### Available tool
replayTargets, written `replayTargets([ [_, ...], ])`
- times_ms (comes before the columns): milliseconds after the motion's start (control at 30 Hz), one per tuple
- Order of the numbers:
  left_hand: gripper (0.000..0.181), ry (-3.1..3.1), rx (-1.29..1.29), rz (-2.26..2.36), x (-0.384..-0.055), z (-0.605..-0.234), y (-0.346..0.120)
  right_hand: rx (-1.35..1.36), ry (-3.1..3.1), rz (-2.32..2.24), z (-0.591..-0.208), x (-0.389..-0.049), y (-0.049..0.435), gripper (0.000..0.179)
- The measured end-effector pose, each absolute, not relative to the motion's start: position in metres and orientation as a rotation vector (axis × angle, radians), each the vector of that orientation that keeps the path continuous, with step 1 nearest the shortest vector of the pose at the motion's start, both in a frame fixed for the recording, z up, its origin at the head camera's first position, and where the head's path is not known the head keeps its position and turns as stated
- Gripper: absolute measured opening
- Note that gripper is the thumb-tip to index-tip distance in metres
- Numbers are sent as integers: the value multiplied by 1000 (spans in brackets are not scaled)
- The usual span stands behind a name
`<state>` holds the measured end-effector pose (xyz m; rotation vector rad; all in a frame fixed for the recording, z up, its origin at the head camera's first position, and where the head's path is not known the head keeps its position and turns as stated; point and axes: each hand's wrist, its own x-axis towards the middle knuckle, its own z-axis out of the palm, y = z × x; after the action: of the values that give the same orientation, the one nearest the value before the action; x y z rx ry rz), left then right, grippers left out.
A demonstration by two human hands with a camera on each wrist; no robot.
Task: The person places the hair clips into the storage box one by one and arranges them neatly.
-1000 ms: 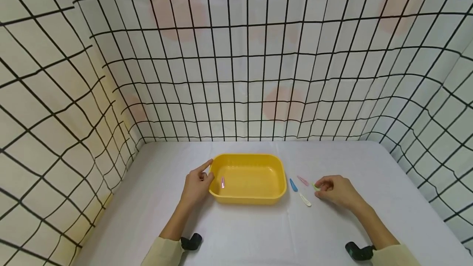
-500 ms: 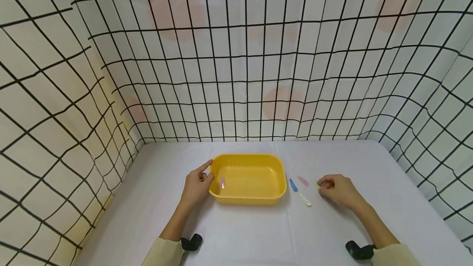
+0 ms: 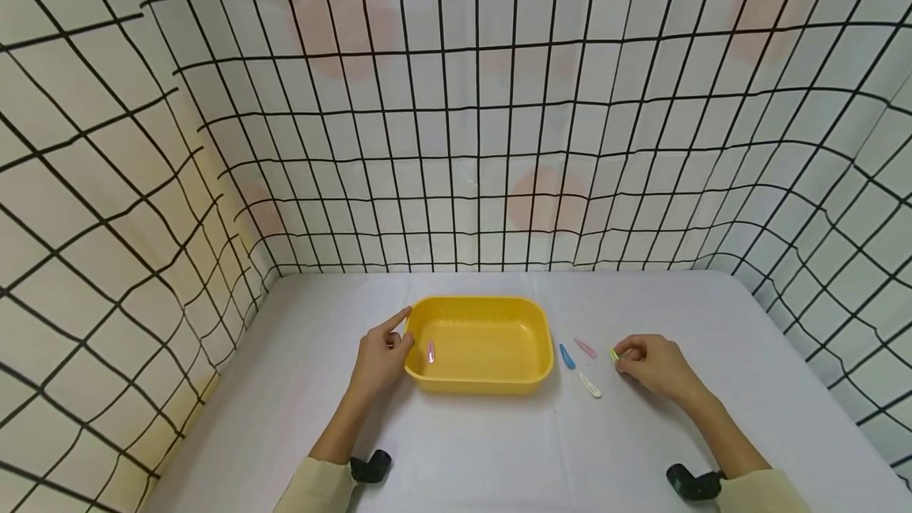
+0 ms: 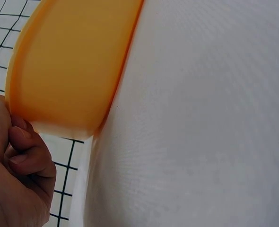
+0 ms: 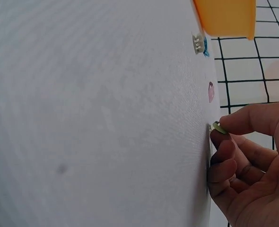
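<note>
At the left end of a yellow plastic tray (image 3: 477, 388), my left hand (image 3: 379, 359) grips the rim, its index finger stretched along the far corner. The left wrist view shows other fingers of that hand (image 4: 21, 165) curled against the tray's side (image 4: 68, 71). Between thumb and index finger, my right hand (image 3: 655, 366) pinches a small yellow-green snap hair clip (image 5: 219, 127), close over the table. Left of that hand lie a pink hair clip (image 3: 585, 348), a blue one (image 3: 566, 356) and a white one (image 3: 589, 385). Inside the tray rests another pink hair clip (image 3: 431, 351).
A white cloth (image 3: 470, 450) covers the table. Black grid netting (image 3: 477, 109) over pale fabric rises behind it and along both sides. Dark wrist straps with camera mounts (image 3: 694, 484) sit at both sleeve cuffs.
My right hand has shifted slightly right with the green hair clip, which now stands more upright between the fingertips. The left hand and the tray have stayed in place.
</note>
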<state>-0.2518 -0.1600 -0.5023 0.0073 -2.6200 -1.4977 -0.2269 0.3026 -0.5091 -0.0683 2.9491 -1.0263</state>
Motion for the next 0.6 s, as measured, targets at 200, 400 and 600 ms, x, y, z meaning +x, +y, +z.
replayTargets([
  [200, 49, -2627, 9, -1488, -252, -502, -159, -45, 2954, -1035, -505, -227, 300, 21],
  [400, 49, -2627, 6, -1498, -252, -502, -159, -36, 2921, -1102, -500, -229, 295, 24],
  [600, 49, -2617, -2, -1508, -253, -502, -160, -40, 2888, -1175, -493, -234, 291, 27],
])
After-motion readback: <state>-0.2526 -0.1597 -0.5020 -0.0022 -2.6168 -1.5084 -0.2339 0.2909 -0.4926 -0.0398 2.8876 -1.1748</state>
